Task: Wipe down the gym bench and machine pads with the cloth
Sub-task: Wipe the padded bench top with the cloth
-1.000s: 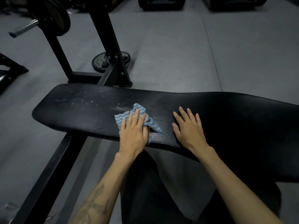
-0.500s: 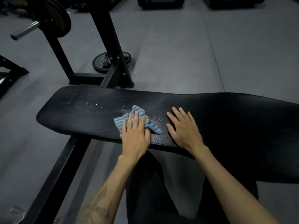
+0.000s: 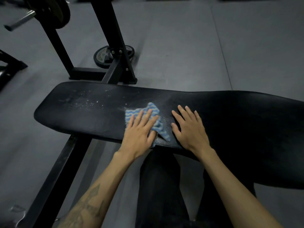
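A long black padded gym bench (image 3: 85, 116) runs across the view from left to right. Pale specks and wet streaks mark its left half. A blue-and-white wavy-striped cloth (image 3: 153, 110) lies crumpled on the pad near its front edge. My left hand (image 3: 139, 129) presses flat on the cloth with straight fingers. Just to the right, my right hand (image 3: 189, 129) rests flat on the bare pad with spread fingers, holding nothing.
Black steel rack uprights (image 3: 115, 40) stand behind the bench, with a weight plate (image 3: 102, 55) lying on the grey floor at their base. A barbell end with a plate (image 3: 54, 9) juts out at top left. The bench's frame rail (image 3: 62, 170) runs toward the lower left.
My left hand has slid the cloth slightly forward along the pad. My right hand has edged left, closer to the cloth. The camera has shifted a little.
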`<state>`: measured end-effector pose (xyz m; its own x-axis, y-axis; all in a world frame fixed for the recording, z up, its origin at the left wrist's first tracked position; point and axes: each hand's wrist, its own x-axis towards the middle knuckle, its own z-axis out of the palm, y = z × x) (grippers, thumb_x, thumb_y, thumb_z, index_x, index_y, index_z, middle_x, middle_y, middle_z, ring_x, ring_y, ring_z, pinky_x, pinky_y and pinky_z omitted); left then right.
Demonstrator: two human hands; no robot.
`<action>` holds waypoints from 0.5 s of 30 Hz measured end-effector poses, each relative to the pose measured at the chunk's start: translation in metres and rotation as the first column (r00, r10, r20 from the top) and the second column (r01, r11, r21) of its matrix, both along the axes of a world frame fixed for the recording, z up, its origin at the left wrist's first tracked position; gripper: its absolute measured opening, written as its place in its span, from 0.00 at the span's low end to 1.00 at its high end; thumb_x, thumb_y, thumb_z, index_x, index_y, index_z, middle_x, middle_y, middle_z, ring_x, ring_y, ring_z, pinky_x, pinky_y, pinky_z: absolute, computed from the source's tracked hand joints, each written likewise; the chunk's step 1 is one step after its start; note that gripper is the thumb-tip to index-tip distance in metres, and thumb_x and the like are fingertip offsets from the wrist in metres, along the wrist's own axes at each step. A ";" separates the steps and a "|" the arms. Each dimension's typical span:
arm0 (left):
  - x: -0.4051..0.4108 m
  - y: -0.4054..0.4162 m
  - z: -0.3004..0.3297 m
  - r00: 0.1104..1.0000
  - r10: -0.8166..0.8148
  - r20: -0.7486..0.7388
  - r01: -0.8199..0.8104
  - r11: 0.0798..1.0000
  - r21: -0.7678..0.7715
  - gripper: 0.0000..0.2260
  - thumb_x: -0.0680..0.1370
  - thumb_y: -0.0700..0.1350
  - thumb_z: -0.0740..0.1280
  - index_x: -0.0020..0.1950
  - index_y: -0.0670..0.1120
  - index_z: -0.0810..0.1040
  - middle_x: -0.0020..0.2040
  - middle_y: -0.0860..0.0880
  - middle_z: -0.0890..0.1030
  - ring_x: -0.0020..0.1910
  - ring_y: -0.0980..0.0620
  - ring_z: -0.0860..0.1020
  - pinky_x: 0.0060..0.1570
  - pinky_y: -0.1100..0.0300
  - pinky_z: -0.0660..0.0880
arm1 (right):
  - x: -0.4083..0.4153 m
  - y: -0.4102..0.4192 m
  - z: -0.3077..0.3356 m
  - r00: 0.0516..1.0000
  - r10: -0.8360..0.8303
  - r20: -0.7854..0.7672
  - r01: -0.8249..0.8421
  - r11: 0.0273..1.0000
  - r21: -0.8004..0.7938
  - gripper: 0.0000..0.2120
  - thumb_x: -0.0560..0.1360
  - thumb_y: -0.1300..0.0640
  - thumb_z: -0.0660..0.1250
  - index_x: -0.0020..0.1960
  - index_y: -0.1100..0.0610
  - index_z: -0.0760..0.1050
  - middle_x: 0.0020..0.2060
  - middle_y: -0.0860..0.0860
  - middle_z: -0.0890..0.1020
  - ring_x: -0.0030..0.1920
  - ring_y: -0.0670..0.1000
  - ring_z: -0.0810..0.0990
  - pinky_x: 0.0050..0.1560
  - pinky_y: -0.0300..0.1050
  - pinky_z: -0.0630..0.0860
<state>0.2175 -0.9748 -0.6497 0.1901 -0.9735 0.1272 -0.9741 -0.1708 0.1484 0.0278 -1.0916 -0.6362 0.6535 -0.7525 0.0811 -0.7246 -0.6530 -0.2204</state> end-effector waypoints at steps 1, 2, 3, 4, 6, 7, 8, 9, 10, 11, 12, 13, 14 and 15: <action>-0.007 -0.004 0.001 0.990 0.136 -0.022 -0.136 0.991 0.003 0.29 0.81 0.57 0.48 0.82 0.54 0.62 0.83 0.50 0.58 0.83 0.44 0.54 0.81 0.39 0.51 | 0.001 0.001 0.000 1.000 -0.006 0.006 0.006 1.000 -0.005 0.32 0.81 0.41 0.44 0.79 0.52 0.63 0.79 0.54 0.63 0.80 0.57 0.57 0.79 0.61 0.55; -0.017 -0.009 0.003 0.969 0.243 -0.044 -0.243 0.970 0.011 0.30 0.80 0.57 0.47 0.82 0.53 0.63 0.83 0.48 0.58 0.83 0.42 0.54 0.80 0.38 0.49 | 0.002 0.002 -0.001 1.000 -0.008 0.009 0.008 1.000 -0.007 0.32 0.81 0.41 0.45 0.79 0.53 0.64 0.79 0.55 0.63 0.80 0.58 0.58 0.79 0.62 0.55; -0.028 -0.015 0.006 0.954 0.294 -0.063 -0.294 0.956 0.021 0.31 0.79 0.58 0.46 0.82 0.52 0.63 0.83 0.47 0.58 0.83 0.41 0.53 0.79 0.37 0.48 | 0.002 0.003 -0.001 1.000 -0.008 0.011 0.008 1.000 -0.008 0.31 0.81 0.41 0.45 0.79 0.53 0.64 0.79 0.55 0.63 0.80 0.58 0.58 0.79 0.62 0.55; -0.036 -0.021 0.008 0.955 0.287 -0.073 -0.285 0.958 0.032 0.32 0.79 0.58 0.45 0.82 0.51 0.62 0.84 0.46 0.57 0.83 0.40 0.52 0.79 0.37 0.47 | 0.002 0.003 -0.001 1.000 -0.007 0.012 0.008 1.000 -0.007 0.31 0.81 0.41 0.45 0.79 0.53 0.64 0.79 0.55 0.63 0.80 0.58 0.58 0.78 0.62 0.55; -0.041 -0.026 0.009 0.983 0.169 -0.072 -0.165 0.984 0.062 0.33 0.79 0.59 0.42 0.83 0.53 0.59 0.85 0.48 0.53 0.84 0.43 0.47 0.81 0.40 0.44 | 0.002 0.003 -0.001 1.000 -0.004 0.006 0.004 1.000 -0.007 0.31 0.81 0.42 0.44 0.79 0.53 0.63 0.80 0.55 0.62 0.80 0.58 0.57 0.79 0.62 0.55; -0.036 -0.025 0.010 0.993 0.090 -0.071 -0.086 0.994 0.066 0.33 0.79 0.60 0.41 0.83 0.54 0.58 0.85 0.50 0.52 0.84 0.45 0.47 0.81 0.43 0.44 | 0.001 0.003 0.000 1.000 -0.001 0.004 0.001 1.000 -0.009 0.31 0.81 0.42 0.44 0.80 0.53 0.63 0.80 0.55 0.62 0.80 0.58 0.57 0.79 0.62 0.55; -0.026 -0.022 0.010 0.997 0.010 -0.072 -0.006 0.999 0.053 0.32 0.79 0.61 0.42 0.83 0.55 0.58 0.85 0.51 0.52 0.84 0.46 0.47 0.82 0.45 0.44 | 0.002 0.002 -0.001 1.000 0.001 0.003 -0.001 1.000 -0.008 0.31 0.81 0.42 0.44 0.80 0.53 0.62 0.80 0.55 0.62 0.80 0.58 0.56 0.79 0.62 0.55; -0.015 -0.019 0.008 0.996 -0.056 -0.071 0.059 0.998 0.032 0.31 0.80 0.60 0.44 0.83 0.56 0.58 0.84 0.52 0.53 0.84 0.48 0.49 0.82 0.46 0.47 | 0.002 0.002 -0.001 1.000 0.003 0.001 -0.003 1.000 -0.006 0.31 0.81 0.42 0.45 0.80 0.53 0.62 0.80 0.55 0.61 0.81 0.58 0.56 0.79 0.62 0.54; -0.004 -0.017 0.006 0.994 -0.085 -0.063 0.086 0.996 0.012 0.29 0.81 0.60 0.46 0.83 0.56 0.58 0.84 0.53 0.55 0.84 0.49 0.51 0.82 0.46 0.49 | 0.002 0.002 -0.001 1.000 0.004 0.002 -0.004 1.000 -0.006 0.31 0.81 0.42 0.45 0.80 0.53 0.62 0.80 0.55 0.61 0.81 0.58 0.56 0.79 0.62 0.54; 0.005 -0.017 0.004 0.996 -0.065 -0.054 0.065 0.998 -0.001 0.29 0.81 0.59 0.47 0.83 0.56 0.59 0.84 0.52 0.56 0.83 0.50 0.52 0.81 0.46 0.51 | 0.002 0.002 -0.002 1.000 0.001 0.005 -0.001 1.000 -0.010 0.31 0.81 0.42 0.45 0.80 0.53 0.62 0.80 0.55 0.61 0.80 0.58 0.56 0.79 0.62 0.54; 0.010 -0.021 0.004 0.998 -0.004 -0.055 0.004 1.000 -0.002 0.29 0.81 0.59 0.46 0.83 0.56 0.59 0.84 0.52 0.56 0.83 0.50 0.52 0.81 0.46 0.51 | 0.002 0.002 -0.003 1.000 -0.003 0.008 0.003 1.000 -0.016 0.31 0.81 0.42 0.45 0.80 0.53 0.63 0.80 0.55 0.62 0.80 0.58 0.57 0.79 0.62 0.54; 0.012 -0.026 0.005 0.995 0.077 -0.068 -0.077 0.997 0.005 0.30 0.80 0.59 0.45 0.83 0.55 0.59 0.84 0.51 0.55 0.84 0.50 0.52 0.82 0.46 0.50 | 0.002 0.002 -0.003 1.000 -0.004 0.007 0.004 1.000 -0.019 0.31 0.81 0.42 0.45 0.79 0.53 0.63 0.80 0.55 0.62 0.80 0.58 0.57 0.79 0.62 0.54; 0.009 -0.033 0.005 0.985 0.154 -0.082 -0.153 0.988 0.016 0.32 0.79 0.60 0.43 0.83 0.54 0.59 0.84 0.49 0.55 0.84 0.49 0.51 0.82 0.46 0.48 | 0.002 0.002 -0.003 1.000 -0.004 0.006 0.004 1.000 -0.020 0.31 0.82 0.42 0.45 0.79 0.53 0.63 0.80 0.55 0.62 0.80 0.58 0.57 0.79 0.62 0.55; 0.004 -0.038 0.008 0.974 0.207 -0.093 -0.206 0.978 0.029 0.33 0.78 0.60 0.42 0.83 0.53 0.58 0.85 0.48 0.54 0.84 0.47 0.49 0.82 0.45 0.47 | 0.002 0.002 -0.003 1.000 -0.004 0.005 0.004 1.000 -0.020 0.31 0.82 0.42 0.45 0.79 0.53 0.63 0.80 0.55 0.62 0.80 0.58 0.57 0.78 0.62 0.55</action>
